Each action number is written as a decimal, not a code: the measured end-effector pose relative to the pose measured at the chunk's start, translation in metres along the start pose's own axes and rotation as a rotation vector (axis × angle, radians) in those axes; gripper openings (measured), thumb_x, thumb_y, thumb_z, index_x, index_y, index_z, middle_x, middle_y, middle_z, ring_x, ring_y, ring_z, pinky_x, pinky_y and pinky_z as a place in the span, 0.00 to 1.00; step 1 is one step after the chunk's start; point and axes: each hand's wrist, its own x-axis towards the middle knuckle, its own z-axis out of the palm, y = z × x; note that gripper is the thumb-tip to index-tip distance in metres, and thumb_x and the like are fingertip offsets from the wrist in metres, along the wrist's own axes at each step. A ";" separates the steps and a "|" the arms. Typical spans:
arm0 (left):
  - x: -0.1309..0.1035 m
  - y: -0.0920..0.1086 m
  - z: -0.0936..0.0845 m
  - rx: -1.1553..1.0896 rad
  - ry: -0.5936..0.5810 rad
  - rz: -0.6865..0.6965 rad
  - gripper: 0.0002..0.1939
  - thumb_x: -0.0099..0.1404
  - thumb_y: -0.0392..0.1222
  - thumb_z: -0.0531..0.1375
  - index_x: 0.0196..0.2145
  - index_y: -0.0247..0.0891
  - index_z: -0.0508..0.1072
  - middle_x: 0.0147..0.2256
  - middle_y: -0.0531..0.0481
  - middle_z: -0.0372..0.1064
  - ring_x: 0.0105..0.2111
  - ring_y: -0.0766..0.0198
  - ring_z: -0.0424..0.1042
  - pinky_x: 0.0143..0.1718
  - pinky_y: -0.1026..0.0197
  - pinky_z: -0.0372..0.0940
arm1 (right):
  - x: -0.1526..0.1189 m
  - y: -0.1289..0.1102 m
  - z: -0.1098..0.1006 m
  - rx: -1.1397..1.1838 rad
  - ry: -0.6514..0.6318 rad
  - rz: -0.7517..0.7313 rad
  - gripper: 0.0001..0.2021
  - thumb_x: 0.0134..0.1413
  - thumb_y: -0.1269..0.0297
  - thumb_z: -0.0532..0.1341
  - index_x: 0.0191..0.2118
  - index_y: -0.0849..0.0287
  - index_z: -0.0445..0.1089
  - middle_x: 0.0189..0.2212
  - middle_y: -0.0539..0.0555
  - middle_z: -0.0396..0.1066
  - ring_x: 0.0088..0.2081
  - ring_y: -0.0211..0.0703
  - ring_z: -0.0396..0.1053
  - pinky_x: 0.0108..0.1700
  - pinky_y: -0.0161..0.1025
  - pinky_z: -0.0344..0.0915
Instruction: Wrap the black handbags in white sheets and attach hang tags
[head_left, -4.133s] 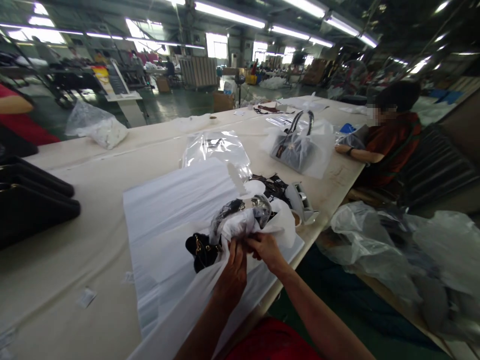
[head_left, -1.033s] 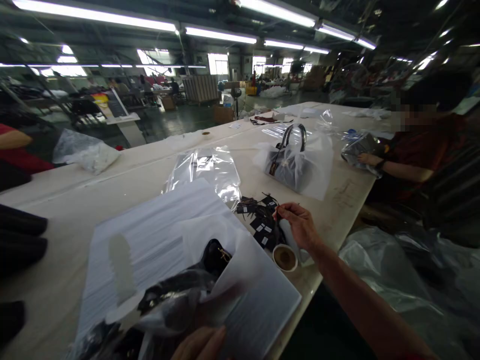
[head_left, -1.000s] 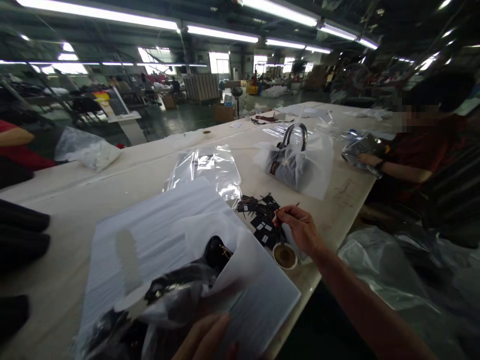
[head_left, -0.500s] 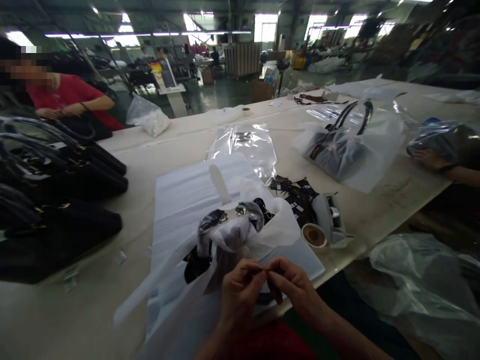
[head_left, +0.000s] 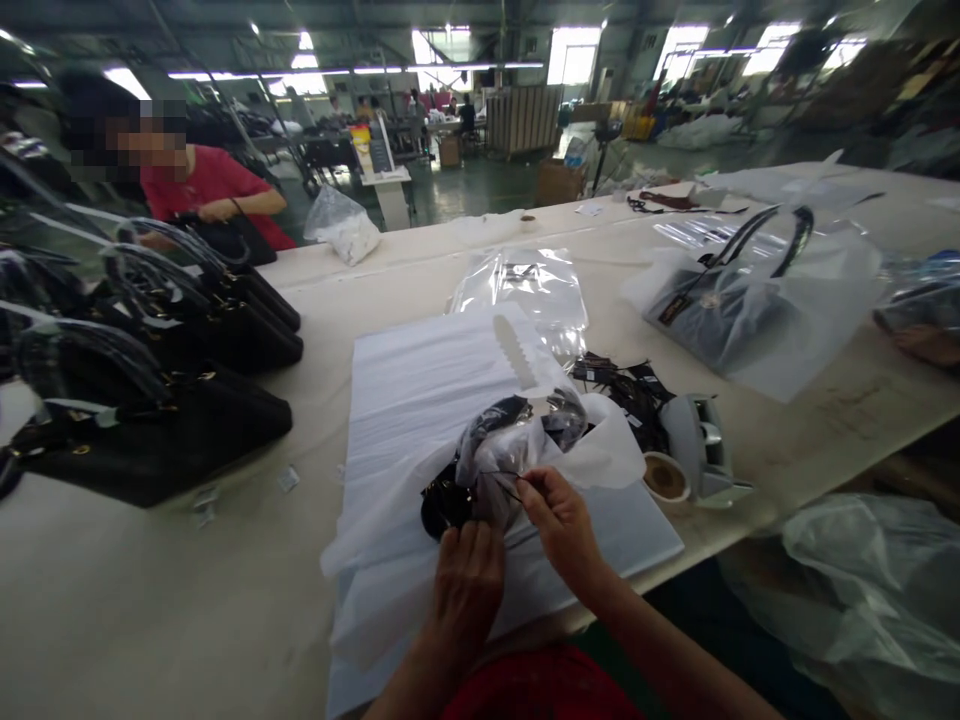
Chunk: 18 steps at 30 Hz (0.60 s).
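Note:
A black handbag [head_left: 442, 508], partly covered in white tissue paper [head_left: 611, 450], lies in front of me on a stack of white sheets [head_left: 420, 375]. Clear film wraps its handles [head_left: 487, 420]. My left hand [head_left: 471, 570] is closed at the bag's near edge, fingers together; its fingertips are partly hidden. With thumb and fingertips, my right hand [head_left: 559, 520] pinches a thin black cord [head_left: 501, 478] above the bag. To the right are a heap of black tags with cords [head_left: 637, 400], a tape roll [head_left: 666, 477] and a grey tape dispenser [head_left: 701, 445].
Several black handbags [head_left: 172, 430] stand at the left. Clear plastic bags [head_left: 517, 290] lie beyond the sheets. A tissue-covered handbag [head_left: 720, 300] stands at the right, near another person's hand [head_left: 930, 343]. Across the table, a person in red [head_left: 217, 190] handles a black bag.
My hands were together near the table edge and are now apart. The left has moved onto the handbag; the right has risen with the cord. The view has swung left.

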 end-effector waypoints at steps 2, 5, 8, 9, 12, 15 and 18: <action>0.000 0.007 0.005 -0.024 -0.044 -0.008 0.13 0.59 0.24 0.48 0.33 0.30 0.70 0.25 0.46 0.67 0.25 0.59 0.65 0.26 0.56 0.60 | 0.006 0.002 0.011 -0.017 -0.024 -0.021 0.11 0.51 0.56 0.55 0.29 0.59 0.64 0.21 0.47 0.61 0.23 0.34 0.57 0.26 0.32 0.55; 0.002 0.003 -0.006 -0.272 -0.104 -0.099 0.09 0.61 0.30 0.51 0.35 0.33 0.70 0.29 0.46 0.68 0.29 0.58 0.67 0.28 0.57 0.65 | 0.012 0.006 0.021 -0.073 -0.088 -0.041 0.10 0.51 0.57 0.55 0.30 0.59 0.66 0.21 0.48 0.64 0.24 0.36 0.60 0.27 0.33 0.57; 0.007 -0.018 -0.023 -0.493 0.021 -0.244 0.11 0.65 0.33 0.51 0.44 0.32 0.68 0.39 0.42 0.69 0.39 0.59 0.69 0.40 0.59 0.67 | 0.014 0.010 0.026 -0.127 -0.152 -0.063 0.10 0.51 0.58 0.54 0.32 0.59 0.67 0.23 0.50 0.68 0.26 0.38 0.63 0.29 0.34 0.59; 0.010 -0.027 -0.026 -0.529 0.072 -0.299 0.13 0.65 0.33 0.50 0.46 0.32 0.66 0.41 0.41 0.68 0.43 0.59 0.68 0.43 0.60 0.67 | 0.014 0.011 0.026 -0.140 -0.164 -0.067 0.11 0.51 0.58 0.54 0.32 0.59 0.67 0.24 0.50 0.69 0.27 0.39 0.64 0.30 0.35 0.60; 0.025 -0.051 -0.027 -0.681 0.053 -0.426 0.15 0.65 0.32 0.49 0.48 0.34 0.66 0.46 0.43 0.67 0.47 0.62 0.68 0.47 0.62 0.65 | 0.014 0.014 0.027 -0.163 -0.176 -0.070 0.11 0.51 0.58 0.54 0.33 0.58 0.68 0.26 0.51 0.70 0.29 0.40 0.65 0.32 0.35 0.61; 0.042 -0.063 -0.022 -0.802 -0.085 -0.472 0.14 0.62 0.31 0.50 0.42 0.38 0.70 0.44 0.46 0.68 0.44 0.62 0.69 0.45 0.61 0.65 | 0.015 0.016 0.027 -0.154 -0.184 -0.078 0.10 0.52 0.59 0.54 0.33 0.58 0.69 0.26 0.50 0.70 0.30 0.40 0.65 0.33 0.36 0.61; 0.054 -0.067 -0.019 -0.696 -0.233 -0.511 0.09 0.61 0.32 0.52 0.32 0.37 0.71 0.40 0.46 0.67 0.37 0.62 0.70 0.39 0.60 0.66 | 0.016 0.015 0.027 -0.149 -0.192 -0.068 0.09 0.52 0.60 0.54 0.33 0.58 0.69 0.26 0.50 0.70 0.30 0.40 0.65 0.34 0.36 0.61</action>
